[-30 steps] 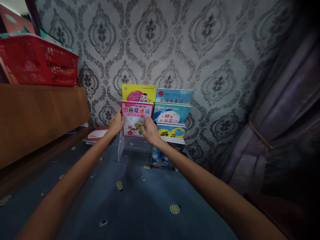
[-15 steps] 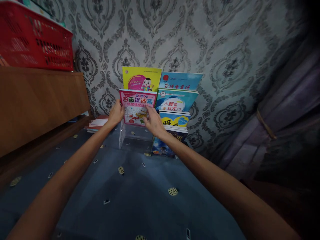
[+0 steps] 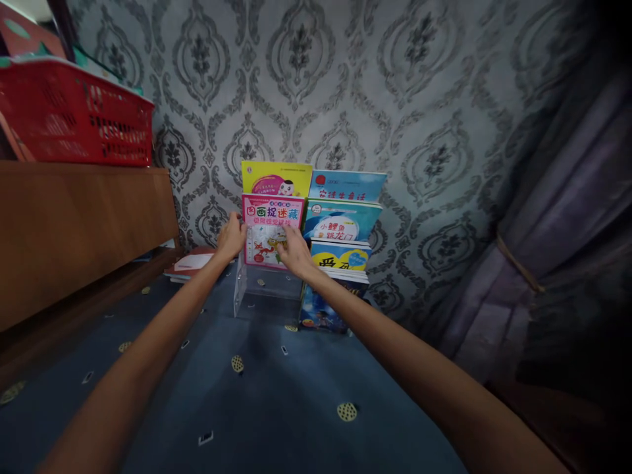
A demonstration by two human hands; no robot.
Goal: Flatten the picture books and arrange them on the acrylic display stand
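A pink picture book (image 3: 271, 212) stands nearly upright in a clear stepped stand (image 3: 266, 284), in front of a taller yellow book (image 3: 254, 173). My left hand (image 3: 231, 238) grips the pink book's left edge, its fingers partly hidden behind. My right hand (image 3: 297, 253) is closed at the lower right edge, with fingers against the cover. Beside it, in the right half of the stand, several books rise in tiers: a light blue one (image 3: 355, 183), a teal one (image 3: 365, 214), a yellow and blue one (image 3: 363, 257), and a dark blue one (image 3: 316, 309) at the front.
A low stack of books or papers (image 3: 192, 262) lies left of the stand. Further left, a red plastic basket (image 3: 54, 112) sits on a wooden cabinet (image 3: 89, 217). Patterned wallpaper backs the stand, a tied curtain (image 3: 474, 316) hangs right, and dark printed cloth (image 3: 276, 401) spreads below.
The camera view has tilted up, so everything sits lower in the picture. Both hands stay on the pink book, which covers slightly more of the stand's lower part and stands close to the yellow book.
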